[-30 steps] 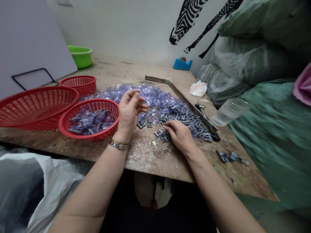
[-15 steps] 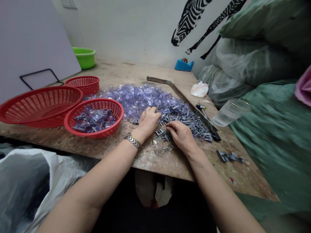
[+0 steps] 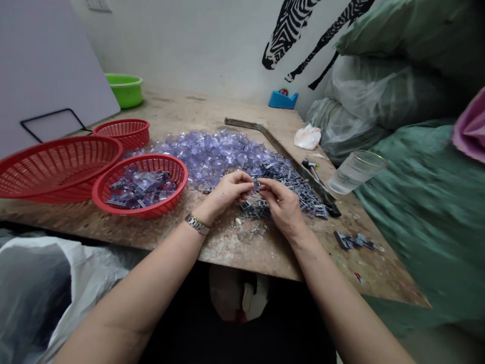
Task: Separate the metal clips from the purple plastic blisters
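My left hand [image 3: 232,191], with a metal watch on its wrist, pinches a small clear purplish plastic piece [image 3: 255,187] between thumb and fingertips. Close against it, my right hand [image 3: 283,205] has its thumb and forefinger closed on a small grey plastic part, mostly hidden by the fingers. Both hands are just above the table's front area. Behind them spreads a heap of clear purplish plastic pieces [image 3: 212,154]. A pile of small grey plastic parts [image 3: 303,189] lies to the right, partly under my right hand.
A red basket [image 3: 178,194] at left holds clear and grey pieces; two other red baskets [image 3: 56,169] stand behind it. A bent metal bar [image 3: 280,146] borders the pile. At right are a tilted-looking glass [image 3: 354,174], a few grey blocks [image 3: 354,241] and green sacks [image 3: 413,187].
My left hand has come back from the heap with a clear piece and turned towards my right hand. My right fingertips have risen slightly to meet it.
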The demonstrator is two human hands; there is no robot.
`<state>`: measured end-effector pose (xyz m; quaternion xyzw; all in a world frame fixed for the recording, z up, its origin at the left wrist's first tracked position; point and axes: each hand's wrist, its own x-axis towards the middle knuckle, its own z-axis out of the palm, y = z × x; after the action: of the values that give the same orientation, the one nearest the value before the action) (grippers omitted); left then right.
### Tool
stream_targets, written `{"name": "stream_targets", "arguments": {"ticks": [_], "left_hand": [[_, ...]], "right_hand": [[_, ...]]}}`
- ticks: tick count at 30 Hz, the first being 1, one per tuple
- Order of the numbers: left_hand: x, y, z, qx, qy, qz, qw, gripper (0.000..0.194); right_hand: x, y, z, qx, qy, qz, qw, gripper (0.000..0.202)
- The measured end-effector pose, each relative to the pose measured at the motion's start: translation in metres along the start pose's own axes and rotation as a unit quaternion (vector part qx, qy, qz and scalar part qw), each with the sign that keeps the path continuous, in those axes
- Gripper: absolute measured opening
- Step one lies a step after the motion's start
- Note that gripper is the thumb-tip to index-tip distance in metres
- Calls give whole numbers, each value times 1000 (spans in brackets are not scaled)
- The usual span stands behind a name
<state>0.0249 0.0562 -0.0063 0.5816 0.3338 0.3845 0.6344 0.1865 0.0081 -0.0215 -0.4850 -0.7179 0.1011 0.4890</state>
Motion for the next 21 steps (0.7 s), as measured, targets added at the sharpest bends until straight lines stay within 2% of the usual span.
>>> {"name": "stream_targets", "arguments": {"ticks": [4,7,13,18,21], "left_hand": [[-2,-1,-3,-35,-30,-35,998,13],[-3,0,-3,-30,-34,-37,998,12],[-5,1,0,-3,-28,-2,1000,11],[-7,5,-1,74,-65,8,995,25],[-5,5,-4,114,-78,26,990,25]], "right_hand": [[-1,0,0,15,-12,-14,1000,31],[0,-1,0,28,-26,-2,999,27],[2,-3,-1,129,-57,128,982,10],[5,-3,-3,219,-63,201,953,19],[8,-3,-5,236,-54,222,945,22]]}}
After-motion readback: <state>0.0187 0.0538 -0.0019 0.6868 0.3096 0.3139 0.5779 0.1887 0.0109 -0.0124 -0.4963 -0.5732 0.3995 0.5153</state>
